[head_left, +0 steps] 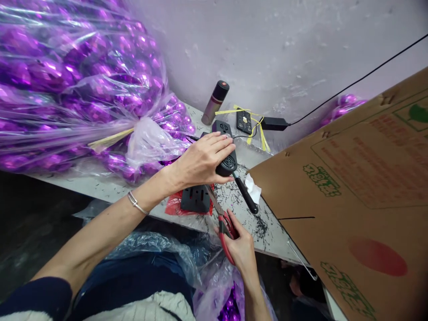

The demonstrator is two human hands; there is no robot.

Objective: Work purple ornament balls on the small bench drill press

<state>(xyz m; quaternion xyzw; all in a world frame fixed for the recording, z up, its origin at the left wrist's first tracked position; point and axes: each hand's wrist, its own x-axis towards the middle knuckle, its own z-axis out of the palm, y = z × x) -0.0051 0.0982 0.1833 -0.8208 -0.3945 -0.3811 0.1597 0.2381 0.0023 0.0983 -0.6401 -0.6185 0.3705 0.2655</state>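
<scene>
My left hand (203, 158) lies over a black device with round vent grilles (228, 164), its fingers across the top and its thumb along the near side. A black-handled tool (246, 196) sticks out from beneath the device toward the right. In my right hand (242, 247) is a pair of scissors (224, 236) with red handles, its blades pointing up and left toward the device. Close to the blades, a black slotted plate (194, 199) rests on a red sheet (172, 205). The blade tips are partly hidden near my left thumb.
Shiny purple baubles in a clear bag (100, 89) fill the left. Behind stand a spray can (216, 102), a phone (244, 121) and a black adapter (274, 124). A cardboard box (361, 187) is at right. Black clippings and crumpled white paper (253, 189) lie on the table (110, 189).
</scene>
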